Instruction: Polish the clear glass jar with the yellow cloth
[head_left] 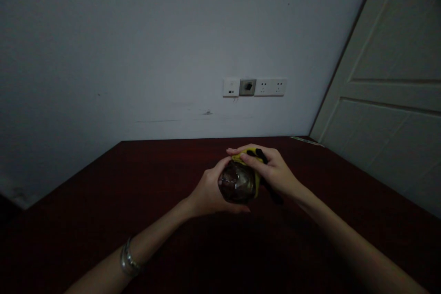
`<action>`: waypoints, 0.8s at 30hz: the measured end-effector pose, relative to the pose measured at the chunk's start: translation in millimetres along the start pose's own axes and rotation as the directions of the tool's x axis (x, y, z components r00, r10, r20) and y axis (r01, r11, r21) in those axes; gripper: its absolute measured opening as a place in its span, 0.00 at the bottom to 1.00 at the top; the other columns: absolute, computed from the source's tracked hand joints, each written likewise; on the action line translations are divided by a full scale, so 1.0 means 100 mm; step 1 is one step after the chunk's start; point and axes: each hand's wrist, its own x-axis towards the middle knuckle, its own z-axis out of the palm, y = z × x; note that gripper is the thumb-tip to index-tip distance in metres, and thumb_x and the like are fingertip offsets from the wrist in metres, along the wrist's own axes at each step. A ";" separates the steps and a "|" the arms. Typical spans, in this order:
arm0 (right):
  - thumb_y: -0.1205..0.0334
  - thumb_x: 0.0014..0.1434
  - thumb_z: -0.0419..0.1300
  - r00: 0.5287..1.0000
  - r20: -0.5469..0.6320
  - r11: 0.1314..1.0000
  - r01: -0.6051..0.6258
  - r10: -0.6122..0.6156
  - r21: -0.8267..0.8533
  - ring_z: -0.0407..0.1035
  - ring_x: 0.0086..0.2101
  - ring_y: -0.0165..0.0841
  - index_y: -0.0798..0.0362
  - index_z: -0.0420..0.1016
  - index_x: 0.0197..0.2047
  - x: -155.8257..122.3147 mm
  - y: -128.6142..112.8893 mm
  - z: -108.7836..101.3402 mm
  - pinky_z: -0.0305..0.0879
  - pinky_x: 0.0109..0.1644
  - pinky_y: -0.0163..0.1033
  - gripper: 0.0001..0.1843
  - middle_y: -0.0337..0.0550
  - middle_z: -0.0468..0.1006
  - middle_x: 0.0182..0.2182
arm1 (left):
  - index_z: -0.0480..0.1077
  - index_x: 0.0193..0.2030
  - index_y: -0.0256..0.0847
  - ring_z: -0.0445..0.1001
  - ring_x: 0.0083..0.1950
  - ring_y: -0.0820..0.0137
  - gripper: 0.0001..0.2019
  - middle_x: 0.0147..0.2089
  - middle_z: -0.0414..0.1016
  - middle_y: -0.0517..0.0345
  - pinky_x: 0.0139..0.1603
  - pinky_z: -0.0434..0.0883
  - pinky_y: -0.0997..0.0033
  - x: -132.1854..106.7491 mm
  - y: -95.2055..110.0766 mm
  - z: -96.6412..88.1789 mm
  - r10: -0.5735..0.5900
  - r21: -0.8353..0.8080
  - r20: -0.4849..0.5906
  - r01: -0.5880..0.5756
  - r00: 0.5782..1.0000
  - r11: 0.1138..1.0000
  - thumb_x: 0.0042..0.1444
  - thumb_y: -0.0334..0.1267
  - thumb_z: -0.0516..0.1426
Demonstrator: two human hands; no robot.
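Observation:
My left hand (210, 193) is wrapped round a dark, shiny, faceted glass vessel (237, 183), with the thumb above it and a fingertip showing below. Its rounded, see-through end faces me; the rest is hidden, so its exact kind is unclear. My right hand (272, 167) is closed on a yellow cloth with black parts (246, 152). That cloth lies against the top and right side of the vessel, pressed there by my right thumb and fingers. A black piece of it hangs below the right hand.
Both hands are over a dark red wooden table (165, 165). Behind it stands a pale wall (155, 55) with a row of sockets (269, 87). At the right is a white panelled door (389, 115). A thin pale strip (306, 141) lies by the table's back right corner.

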 end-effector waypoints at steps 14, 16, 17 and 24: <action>0.54 0.64 0.52 0.999 -0.023 0.973 0.041 -0.048 -0.229 0.70 0.50 0.38 0.48 0.71 0.53 -0.04 0.00 0.00 0.65 0.56 0.47 0.17 0.44 0.75 0.50 | 0.62 0.50 0.37 0.76 0.44 0.60 0.37 0.46 0.74 0.48 0.47 0.72 0.61 0.03 0.02 0.02 -0.250 -0.598 -0.001 0.200 0.968 0.776 0.32 0.41 0.71; 0.54 0.65 0.50 0.999 0.024 0.980 0.029 -0.025 -0.198 0.67 0.53 0.39 0.48 0.67 0.56 -0.05 0.01 -0.01 0.62 0.59 0.49 0.18 0.45 0.73 0.54 | 0.64 0.49 0.37 0.76 0.45 0.60 0.36 0.45 0.74 0.48 0.48 0.72 0.62 0.04 0.01 0.01 -0.251 -0.594 -0.021 0.189 0.968 0.782 0.32 0.42 0.71; 0.54 0.64 0.51 0.998 0.057 0.983 0.031 -0.021 -0.178 0.65 0.56 0.39 0.47 0.65 0.58 -0.06 0.01 -0.02 0.60 0.61 0.51 0.20 0.45 0.70 0.56 | 0.64 0.49 0.37 0.75 0.45 0.60 0.35 0.45 0.74 0.49 0.48 0.71 0.62 0.05 0.00 0.01 -0.256 -0.585 -0.036 0.187 0.966 0.789 0.33 0.43 0.71; 0.59 0.40 0.73 0.967 0.247 0.997 -0.055 0.068 -0.059 0.53 0.63 0.44 0.43 0.40 0.68 -0.09 0.10 -0.01 0.56 0.64 0.51 0.61 0.47 0.48 0.67 | 0.64 0.51 0.36 0.76 0.44 0.58 0.33 0.47 0.74 0.45 0.36 0.75 0.63 0.05 0.01 0.03 -0.400 -0.587 -0.009 0.319 0.917 0.744 0.39 0.48 0.68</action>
